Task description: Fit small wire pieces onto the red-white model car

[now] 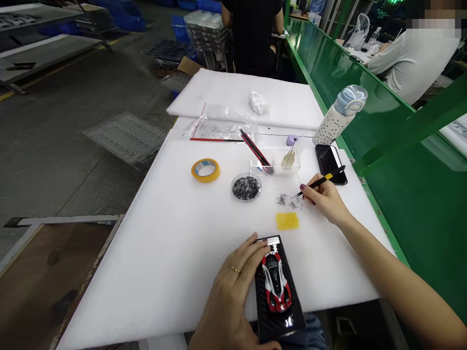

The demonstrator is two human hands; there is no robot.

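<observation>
"On the white table [175, 218], my right hand [326, 201] is pinching tweezers [323, 182], and their tips are pointing into a loose scatter of black slivers [292, 201]."

"Are they gripping any?"

"I can't tell; the slivers are too thin."

"And your left hand [233, 282]?"

"It's grasping a black base [268, 323], fingers lying over the far left corner, thumb bending around the near end. The toy car [276, 282] is sitting on that base, at the table's near edge."

"How far along are you?"

"From above, the car is looking whole. 1 small scatter is already lying outside the clear dish [246, 188], which is holding many more. I'm not making out any sliver on the car, so I'm judging that the sliver work is only starting and most of it is remaining."
</observation>
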